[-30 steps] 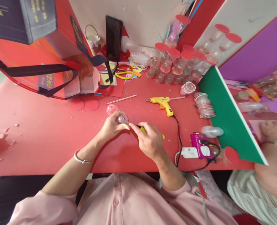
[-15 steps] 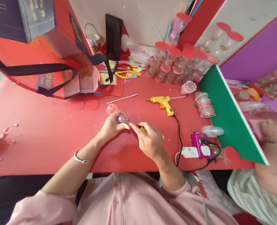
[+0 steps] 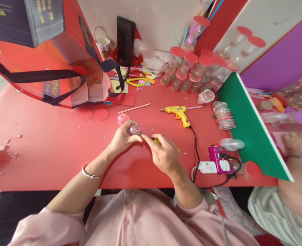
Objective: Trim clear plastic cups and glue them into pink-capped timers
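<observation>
Closed around a small clear plastic dome lid (image 3: 134, 130), my left hand (image 3: 124, 137) keeps it just above the red tabletop. My right hand (image 3: 164, 152) grips a utility knife (image 3: 156, 140) with a yellow and black handle, most of which the fingers hide. Its blade end points left and meets the dome near a small hole. Another clear dome lid (image 3: 122, 119) lies on the table just beyond my left fingers. A striped paper straw (image 3: 133, 108) rests farther back, and a yellow hot glue gun (image 3: 177, 113) lies to the right.
Stacked cup hourglasses (image 3: 189, 70) with red lids stand at the back right. A green board (image 3: 250, 126) divides off a neighbour's arm (image 3: 298, 164). A red gift bag (image 3: 61, 65) occupies the back left. The glue gun's cord runs toward a purple power strip (image 3: 218, 159).
Both hands hold nearly the same pose, with the knife still against the dome lid. The whole view has shifted very slightly.
</observation>
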### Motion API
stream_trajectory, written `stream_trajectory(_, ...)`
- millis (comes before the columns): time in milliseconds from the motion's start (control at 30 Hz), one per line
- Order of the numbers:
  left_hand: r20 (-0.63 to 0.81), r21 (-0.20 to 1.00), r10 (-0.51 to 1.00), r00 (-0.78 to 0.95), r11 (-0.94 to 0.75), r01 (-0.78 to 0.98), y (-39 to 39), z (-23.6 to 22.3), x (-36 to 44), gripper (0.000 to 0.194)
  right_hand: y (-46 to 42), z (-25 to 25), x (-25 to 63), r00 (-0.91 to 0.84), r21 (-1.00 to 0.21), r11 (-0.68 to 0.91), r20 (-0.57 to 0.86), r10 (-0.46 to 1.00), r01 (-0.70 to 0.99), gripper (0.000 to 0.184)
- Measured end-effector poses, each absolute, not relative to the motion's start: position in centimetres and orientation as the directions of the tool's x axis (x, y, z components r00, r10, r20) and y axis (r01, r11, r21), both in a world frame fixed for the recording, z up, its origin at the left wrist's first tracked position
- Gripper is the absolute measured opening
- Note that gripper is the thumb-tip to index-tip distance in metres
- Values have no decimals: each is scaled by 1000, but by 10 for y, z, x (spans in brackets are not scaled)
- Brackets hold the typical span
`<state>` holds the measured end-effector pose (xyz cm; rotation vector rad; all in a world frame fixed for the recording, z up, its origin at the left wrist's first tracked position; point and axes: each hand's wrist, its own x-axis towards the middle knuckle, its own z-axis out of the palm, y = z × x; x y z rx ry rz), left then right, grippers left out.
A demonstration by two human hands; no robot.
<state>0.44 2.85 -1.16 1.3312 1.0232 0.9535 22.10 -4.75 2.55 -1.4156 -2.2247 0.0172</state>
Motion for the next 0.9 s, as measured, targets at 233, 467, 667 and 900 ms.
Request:
stream_trajectory(233,-15,998,961,276,-3,64,27,-11,4,71,-48,25,221,-334,-293,463,396,855,837,51)
stream_trajectory(467,-19,994,962,271,-12,111,27,-12,4,64,-48,24,221,-331,-277,448,380,864,850,55)
stream_trajectory(667,2,994,965,262,-31,105,27,-10,6,66,-48,23,221,-324,-264,432,366,872,863,55)
stream_trajectory(900,-16,999,960,279,4,45,29,-16,4,73,-47,26,222,-332,-276,450,383,862,849,52)
